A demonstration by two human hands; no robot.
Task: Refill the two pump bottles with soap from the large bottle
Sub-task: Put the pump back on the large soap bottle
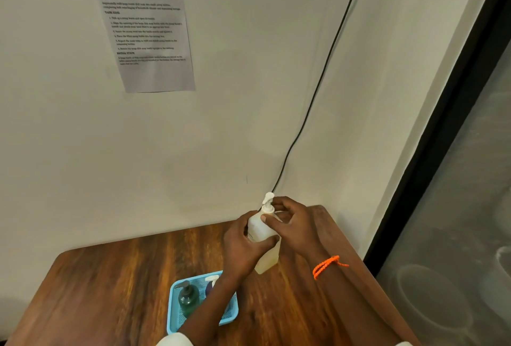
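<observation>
While the left hand is clamping the large bottle upright over the table, the right hand is pinching its pump collar, probably best twisted slowly, keeping the bottle steady.

- One view only — a wide-angle camera worn on the person's head, so there is no second view to share any part of the scene.
- It looks forward and down over a wooden table pushed against a pale wall, which fills the upper two thirds of the frame.
- The hands sit low and right of centre, near the lens; the forearms enter from the bottom edge.
- A printed sheet taped to the wall lies upper left, its small text blurred.
- A dark-framed glass panel slants down the right edge — lines there bow from lens distortion.
</observation>
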